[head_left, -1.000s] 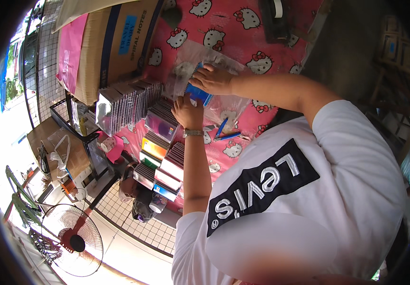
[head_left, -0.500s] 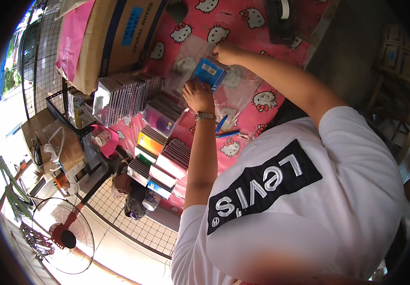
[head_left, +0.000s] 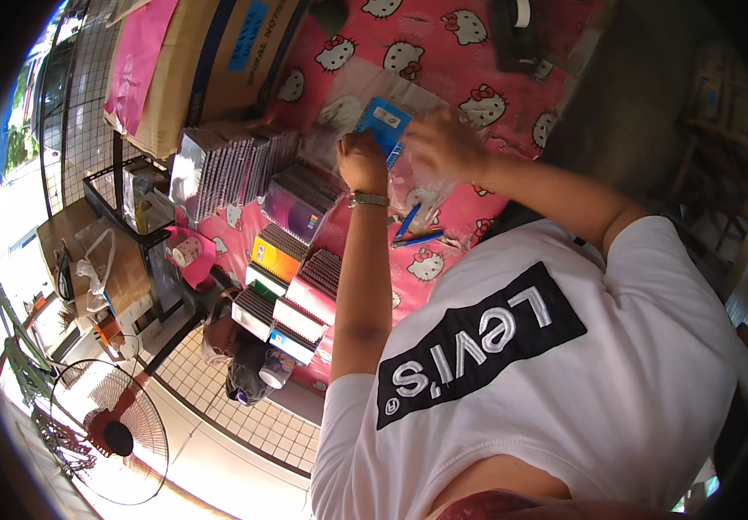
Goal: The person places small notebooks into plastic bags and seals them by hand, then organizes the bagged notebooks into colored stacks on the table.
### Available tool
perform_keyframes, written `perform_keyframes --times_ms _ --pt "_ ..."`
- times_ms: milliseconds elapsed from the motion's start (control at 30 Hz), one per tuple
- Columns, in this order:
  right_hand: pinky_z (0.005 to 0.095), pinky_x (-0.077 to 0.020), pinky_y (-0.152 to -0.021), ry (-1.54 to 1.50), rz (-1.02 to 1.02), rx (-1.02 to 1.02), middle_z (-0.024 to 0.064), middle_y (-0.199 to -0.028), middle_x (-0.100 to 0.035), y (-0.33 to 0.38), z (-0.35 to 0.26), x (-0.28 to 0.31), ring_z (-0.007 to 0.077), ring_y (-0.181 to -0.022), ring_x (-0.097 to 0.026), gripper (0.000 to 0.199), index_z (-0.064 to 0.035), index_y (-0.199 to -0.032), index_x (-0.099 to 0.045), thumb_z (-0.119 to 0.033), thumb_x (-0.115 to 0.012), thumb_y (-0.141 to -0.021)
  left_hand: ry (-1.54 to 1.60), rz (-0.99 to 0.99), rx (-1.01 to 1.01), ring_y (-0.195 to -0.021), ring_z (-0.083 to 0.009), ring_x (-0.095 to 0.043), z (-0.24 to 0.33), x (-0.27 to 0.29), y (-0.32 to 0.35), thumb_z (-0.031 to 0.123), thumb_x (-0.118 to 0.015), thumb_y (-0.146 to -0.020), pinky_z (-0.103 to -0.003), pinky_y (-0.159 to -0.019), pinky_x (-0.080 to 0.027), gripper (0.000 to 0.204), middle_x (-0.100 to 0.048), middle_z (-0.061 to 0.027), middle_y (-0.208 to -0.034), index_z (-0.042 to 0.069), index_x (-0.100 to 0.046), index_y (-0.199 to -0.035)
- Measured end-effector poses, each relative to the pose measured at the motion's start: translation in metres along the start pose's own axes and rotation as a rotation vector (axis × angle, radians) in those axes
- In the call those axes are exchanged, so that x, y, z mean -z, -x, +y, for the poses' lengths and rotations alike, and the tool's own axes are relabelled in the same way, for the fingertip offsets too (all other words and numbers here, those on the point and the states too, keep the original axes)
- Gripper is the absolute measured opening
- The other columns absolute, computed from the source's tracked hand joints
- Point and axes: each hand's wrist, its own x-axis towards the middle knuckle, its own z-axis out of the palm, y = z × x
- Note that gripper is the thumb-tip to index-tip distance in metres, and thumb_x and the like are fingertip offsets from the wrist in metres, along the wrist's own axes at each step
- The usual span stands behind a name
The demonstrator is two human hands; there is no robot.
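Note:
A blue spiral notebook (head_left: 387, 119) lies on clear plastic film (head_left: 336, 111) on the pink tabletop. Curled at its near left corner is my left hand (head_left: 362, 165), closed on the notebook's edge, a bracelet round the wrist; its fingertips are partly hidden. My right hand (head_left: 447, 146) is just right of the notebook, over the plastic, with its fingers smeared by motion. Whether it holds anything does not show. Closer to my body rest a blue pen (head_left: 407, 222) and a blue-handled tool (head_left: 419, 239).
Left of my hands stand rows of spiral notebooks (head_left: 233, 173) and shorter notebook stacks (head_left: 277, 251). A large cardboard box (head_left: 166, 87) rises behind them. A black tape dispenser (head_left: 512, 39) sits at the far right. A fan (head_left: 114, 433) stands on the floor at lower left.
My right hand has moved right and nearer, off the notebook's far edge. My left hand's fingers, spread over the notebook before, are now curled at its corner.

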Motion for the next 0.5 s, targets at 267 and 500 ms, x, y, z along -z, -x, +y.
perform_keyframes --times_ms 267,500 --pt "0.0647 -0.0064 -0.110 0.292 -0.180 -0.031 0.0206 -0.147 -0.031 -0.011 -0.030 -0.040 0.0351 -0.142 -0.017 0.071 -0.0143 -0.130 -0.055 -0.060 -0.061 -0.076 -0.164 -0.204 -0.213 -0.070 -0.0296 -0.063 0.010 0.009 -0.014 0.013 -0.059 -0.075 -0.040 -0.059 -0.053 0.009 -0.063 -0.0116 -0.075 0.008 -0.065 -0.070" --pt "0.0560 -0.0327 -0.098 -0.098 0.283 0.030 0.0088 -0.126 -0.056 -0.008 0.029 0.026 0.0248 -0.120 -0.048 0.053 -0.0085 -0.117 -0.060 -0.034 -0.073 -0.073 -0.304 -0.252 -0.156 -0.068 -0.0269 -0.065 0.021 0.001 -0.005 0.013 -0.057 -0.079 -0.038 -0.058 -0.056 0.011 -0.064 -0.0093 -0.074 0.006 -0.063 -0.075"
